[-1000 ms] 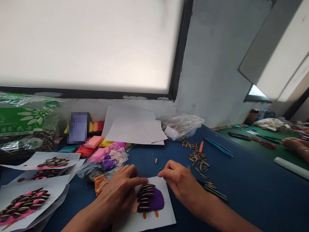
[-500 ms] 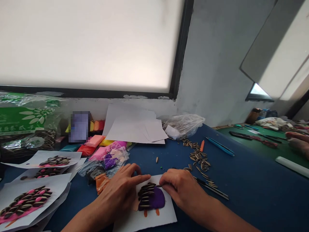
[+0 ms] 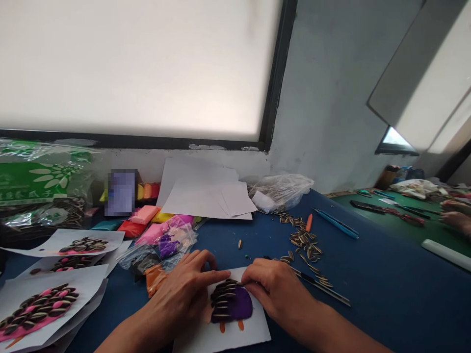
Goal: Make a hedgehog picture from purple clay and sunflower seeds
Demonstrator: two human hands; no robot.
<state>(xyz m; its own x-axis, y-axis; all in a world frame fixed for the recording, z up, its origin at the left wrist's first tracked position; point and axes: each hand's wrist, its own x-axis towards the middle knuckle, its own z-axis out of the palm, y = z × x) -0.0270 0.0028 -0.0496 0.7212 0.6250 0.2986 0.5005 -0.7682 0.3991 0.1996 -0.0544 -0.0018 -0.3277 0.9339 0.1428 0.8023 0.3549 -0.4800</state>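
Observation:
A sheet of white paper lies before me with a purple clay shape on it. Rows of striped sunflower seeds cover the shape's left part, and two orange bits of clay stick out below. My left hand rests on the paper's left side, its index finger stretched towards the top of the seeds and its other fingers bent. At the shape's upper right, my right hand pinches a sunflower seed, mostly hidden by the fingertips, against the clay.
Loose sunflower seeds, an orange crayon-like stick, blue tweezers and a thin metal tool lie to the right. Bagged clay and finished seed pictures are on the left. Another person's hand shows at far right.
My hands stay almost in place, with the right fingertips still at the top of the purple clay. The other person's hand at far right has shifted.

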